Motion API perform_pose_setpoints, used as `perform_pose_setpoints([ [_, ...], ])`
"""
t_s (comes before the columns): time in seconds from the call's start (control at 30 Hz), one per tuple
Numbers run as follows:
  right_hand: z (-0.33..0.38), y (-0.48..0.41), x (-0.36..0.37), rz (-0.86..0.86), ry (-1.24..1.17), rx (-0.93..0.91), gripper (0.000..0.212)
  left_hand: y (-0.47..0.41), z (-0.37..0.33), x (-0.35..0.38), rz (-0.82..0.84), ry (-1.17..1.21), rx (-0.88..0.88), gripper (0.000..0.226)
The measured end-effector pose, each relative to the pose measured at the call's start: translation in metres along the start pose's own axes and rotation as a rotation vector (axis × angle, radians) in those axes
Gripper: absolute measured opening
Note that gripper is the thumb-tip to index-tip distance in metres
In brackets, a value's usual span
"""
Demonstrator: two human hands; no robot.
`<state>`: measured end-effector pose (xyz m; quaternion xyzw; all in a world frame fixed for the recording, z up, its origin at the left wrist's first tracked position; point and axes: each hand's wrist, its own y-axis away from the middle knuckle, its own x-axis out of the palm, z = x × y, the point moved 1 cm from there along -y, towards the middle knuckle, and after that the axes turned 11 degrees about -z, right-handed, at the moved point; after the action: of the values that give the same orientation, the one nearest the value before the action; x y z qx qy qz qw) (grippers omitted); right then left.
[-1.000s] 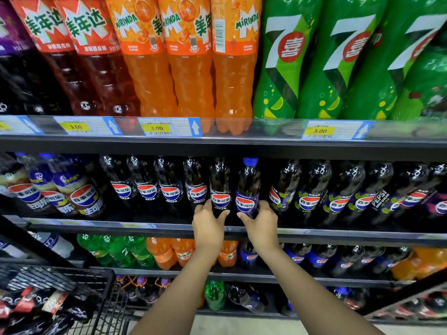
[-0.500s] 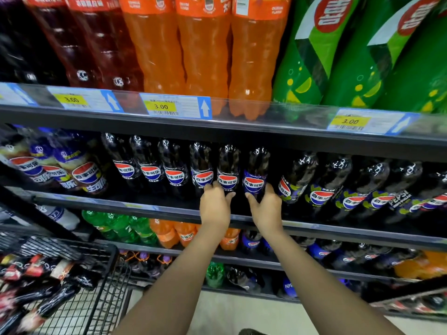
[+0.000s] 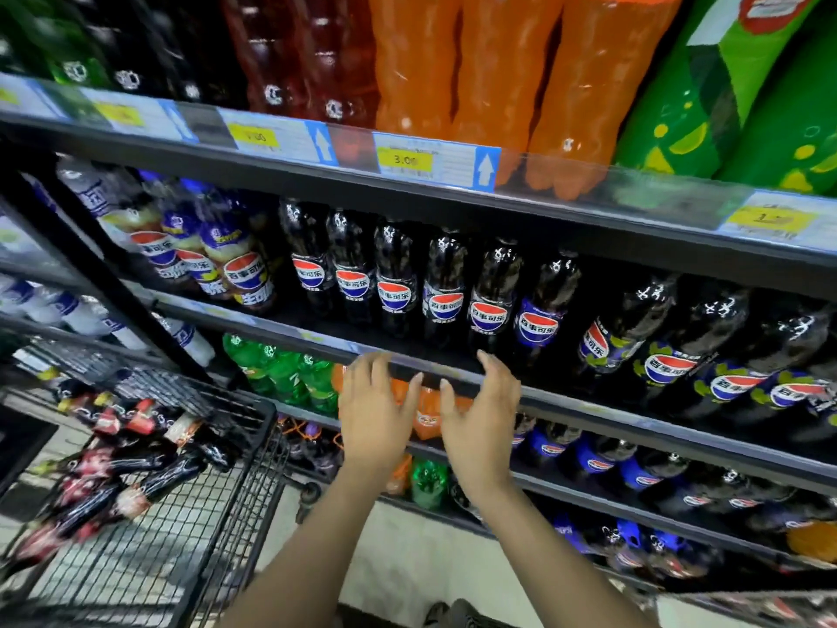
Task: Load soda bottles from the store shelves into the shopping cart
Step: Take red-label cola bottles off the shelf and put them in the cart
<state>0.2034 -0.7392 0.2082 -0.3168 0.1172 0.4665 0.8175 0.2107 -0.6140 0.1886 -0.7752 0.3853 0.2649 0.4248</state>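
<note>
A row of dark Pepsi bottles (image 3: 446, 292) stands on the middle shelf (image 3: 281, 328). My left hand (image 3: 373, 412) and my right hand (image 3: 482, 417) hover side by side just below and in front of that shelf's edge, fingers spread and relaxed, holding nothing. Neither hand touches a bottle. The black wire shopping cart (image 3: 253, 482) is at the lower left, with several dark red-labelled bottles (image 3: 131, 451) lying in it.
Large orange bottles (image 3: 498, 70) and green bottles (image 3: 747, 97) fill the top shelf above yellow price tags (image 3: 405, 160). Small green and orange bottles (image 3: 290, 373) and more Pepsi (image 3: 602, 460) sit on lower shelves. A black upright post (image 3: 113, 287) stands left of the cart.
Both hands have let go of the Pepsi bottles on the middle shelf and pulled back empty, fingers spread. The view has swung left and tilted towards the cart.
</note>
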Motion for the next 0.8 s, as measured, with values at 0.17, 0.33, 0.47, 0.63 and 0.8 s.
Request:
perform_pose_setpoints([
  [0.17, 0.033, 0.054, 0.059, 0.303, 0.092, -0.284, 0.057, 0.023, 0.104, -0.054, 0.063, -0.271, -0.229, 0.073],
  [0.33, 0.069, 0.106, 0.123, 0.548, 0.160, -0.484, 0.059, 0.044, 0.192, -0.113, 0.093, -0.417, -0.497, 0.077],
  [0.47, 0.103, 0.150, 0.176, 0.683, 0.216, -0.525, 0.060, 0.051, 0.258, -0.151, 0.178, -0.525, -0.641, 0.084],
  [0.63, 0.133, 0.207, 0.248, 0.860, 0.338, -0.533, 0.060, 0.049, 0.355, -0.172, 0.328, -0.537, -0.739, 0.089],
  [0.8, 0.149, 0.260, 0.319, 0.984, 0.462, -0.540, 0.052, 0.045, 0.458, -0.175, 0.487, -0.502, -0.827, 0.091],
])
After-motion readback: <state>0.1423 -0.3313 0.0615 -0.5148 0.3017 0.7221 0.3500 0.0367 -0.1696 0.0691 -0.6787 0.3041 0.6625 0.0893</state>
